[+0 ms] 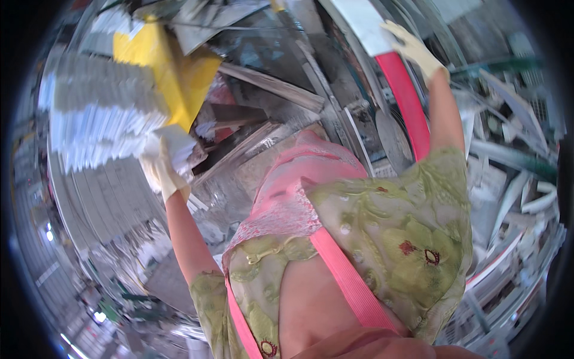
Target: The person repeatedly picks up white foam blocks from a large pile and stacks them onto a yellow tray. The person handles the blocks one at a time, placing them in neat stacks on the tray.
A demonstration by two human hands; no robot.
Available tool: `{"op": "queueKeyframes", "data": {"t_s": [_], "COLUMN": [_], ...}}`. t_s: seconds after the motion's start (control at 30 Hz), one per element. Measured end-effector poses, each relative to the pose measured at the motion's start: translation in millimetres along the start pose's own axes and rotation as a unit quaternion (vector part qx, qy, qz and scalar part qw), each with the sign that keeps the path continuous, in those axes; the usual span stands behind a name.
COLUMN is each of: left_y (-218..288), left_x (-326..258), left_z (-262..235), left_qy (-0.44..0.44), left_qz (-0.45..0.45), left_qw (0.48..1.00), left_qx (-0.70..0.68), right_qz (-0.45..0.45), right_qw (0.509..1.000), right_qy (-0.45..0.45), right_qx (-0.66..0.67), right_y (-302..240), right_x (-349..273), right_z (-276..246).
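Observation:
My left hand (160,170), in a pale glove, is at the near right corner of a tall stack of thin white pieces (107,128). Its fingers touch the stack's edge, but blur hides whether they grip it. A bright yellow sheet (185,81) lies bent against the stack's right side. Out to the right, my right hand (418,54), also in a pale glove, has its fingers stretched apart. The fingertips reach the edge of a smooth white panel (362,27). Just below that hand runs a long red strip (406,102).
Wooden boards (272,87) and metal bars lie crosswise between my arms. On the right there is a jumble of pale scrap pieces (508,185) with a green bar (508,158) across it. Grey stacked sheets (110,203) stand below the white stack. My pink apron (311,170) is close to the boards.

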State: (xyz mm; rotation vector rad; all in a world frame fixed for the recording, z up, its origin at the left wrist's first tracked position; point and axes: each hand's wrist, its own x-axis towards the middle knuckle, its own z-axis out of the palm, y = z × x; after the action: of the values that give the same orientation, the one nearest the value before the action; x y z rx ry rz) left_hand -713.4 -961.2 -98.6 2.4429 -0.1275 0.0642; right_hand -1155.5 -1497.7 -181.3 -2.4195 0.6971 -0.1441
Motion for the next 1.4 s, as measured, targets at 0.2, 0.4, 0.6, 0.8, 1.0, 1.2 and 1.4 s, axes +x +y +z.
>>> {"op": "queueKeyframes", "data": {"t_s": [0.2,0.4,0.6,0.8,1.0,1.2,1.4], "left_y": [-28.3,-26.9,-14.5,-7.8,-16.5,0.5,47.0], "left_x": [12.9,17.6,9.8,11.1,0.8,3.9,-3.7], "left_z": [11.0,4.5,-5.2,-14.2,-17.0,-32.3,-8.9], "left_qy": [0.053,-0.007,-0.025,-0.061,-0.037,-0.098,-0.035], "left_qz": [0.028,0.042,0.064,0.061,0.012,-0.066,-0.186], "left_qw": [0.997,0.988,0.99,0.992,0.999,0.991,0.968], "left_qx": [0.045,0.148,0.124,0.09,0.021,0.058,0.167], "right_qz": [-0.038,0.128,0.076,-0.04,-0.118,-0.159,-0.154], "right_qw": [0.906,0.93,0.912,0.856,0.905,0.93,0.963], "right_qy": [0.128,0.17,0.181,0.017,0.031,-0.137,-0.182], "right_qx": [-0.403,-0.299,0.36,0.515,0.407,0.302,0.125], "right_y": [-62.5,-108.6,-256.6,-425.6,-476.2,-465.9,-465.9], "right_x": [-2.7,10.5,20.9,86.7,107.3,97.3,111.7], "right_z": [55.9,49.8,86.5,258.6,334.7,319.9,329.7]}}
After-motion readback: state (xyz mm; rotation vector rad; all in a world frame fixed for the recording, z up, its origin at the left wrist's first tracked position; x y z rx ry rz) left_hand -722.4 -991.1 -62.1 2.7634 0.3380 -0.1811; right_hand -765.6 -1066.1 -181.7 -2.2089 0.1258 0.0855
